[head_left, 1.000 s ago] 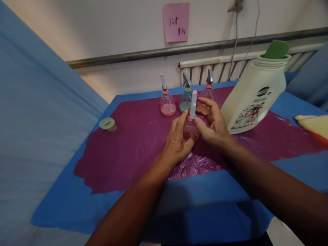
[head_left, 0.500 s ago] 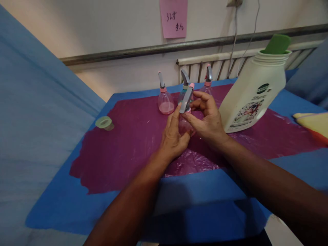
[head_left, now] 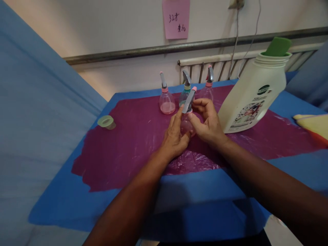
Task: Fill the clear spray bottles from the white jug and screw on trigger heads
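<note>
A clear pink spray bottle (head_left: 186, 125) with a grey and pink trigger head stands on the purple plastic sheet (head_left: 133, 136) between my hands. My left hand (head_left: 174, 136) is closed around its body from the left. At the collar, my right hand (head_left: 208, 121) grips with thumb and fingers; the far fingertips are partly hidden. Behind them stand a pink spray bottle (head_left: 167, 104) with some liquid at its bottom, a teal spray bottle (head_left: 183, 96) partly covered by the held one, and another pink spray bottle (head_left: 206, 92).
Close to my right hand stands a large pale jug (head_left: 253, 92) with a green scoop (head_left: 278, 47) in its mouth. A small translucent funnel-like cup (head_left: 107, 122) sits at left. Yellow cloth (head_left: 312, 123) lies far right. A blue curtain (head_left: 38, 119) hangs along the left.
The right thumb and fingers have shifted slightly about the bottle's collar. The left hand keeps its hold. The whole view has moved a little.
</note>
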Available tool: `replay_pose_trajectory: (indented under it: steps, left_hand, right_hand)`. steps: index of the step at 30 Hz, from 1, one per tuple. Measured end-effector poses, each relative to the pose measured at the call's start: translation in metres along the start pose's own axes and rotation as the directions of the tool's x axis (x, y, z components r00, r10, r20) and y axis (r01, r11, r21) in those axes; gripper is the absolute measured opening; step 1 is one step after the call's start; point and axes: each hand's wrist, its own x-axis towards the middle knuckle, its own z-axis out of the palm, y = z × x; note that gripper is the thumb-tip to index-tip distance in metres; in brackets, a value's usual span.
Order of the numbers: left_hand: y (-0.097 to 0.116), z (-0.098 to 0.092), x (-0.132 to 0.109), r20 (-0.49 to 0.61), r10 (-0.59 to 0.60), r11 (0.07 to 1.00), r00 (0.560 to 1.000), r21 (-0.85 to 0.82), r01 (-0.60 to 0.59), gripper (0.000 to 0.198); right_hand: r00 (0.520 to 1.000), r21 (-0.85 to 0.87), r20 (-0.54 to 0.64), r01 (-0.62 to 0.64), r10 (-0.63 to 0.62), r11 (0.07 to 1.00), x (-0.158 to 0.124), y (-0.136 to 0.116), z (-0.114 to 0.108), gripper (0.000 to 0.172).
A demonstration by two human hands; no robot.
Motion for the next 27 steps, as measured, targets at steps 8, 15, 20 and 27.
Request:
replay_pose_trajectory:
  steps: [8, 15, 20, 27]
  left_hand:
    - [-0.007, 0.002, 0.0, -0.003, 0.037, 0.999, 0.999, -0.012, -0.037, 0.103]
    - [-0.012, 0.002, -0.001, -0.006, 0.073, 0.997, 0.997, -0.023, -0.074, 0.104]
    - [-0.013, 0.003, -0.001, -0.007, 0.072, 0.997, 0.997, -0.019, -0.072, 0.103]
    - [-0.012, 0.003, -0.001, -0.002, 0.076, 0.997, 0.997, -0.015, -0.076, 0.105]
  right_hand:
    - [0.999, -0.027, -0.051, 0.013, -0.014, 1.0, 0.005, 0.004, -0.001, 0.055]
    - [0.999, 0.02, 0.01, 0.036, -0.036, 0.999, 0.0, 0.008, 0.0, 0.058]
    - [0.998, -0.002, 0.063, 0.028, -0.028, 1.0, -0.002, 0.006, -0.003, 0.058]
    - [1.0, -0.035, -0.006, 0.022, -0.022, 0.999, 0.005, 0.012, -0.003, 0.068]
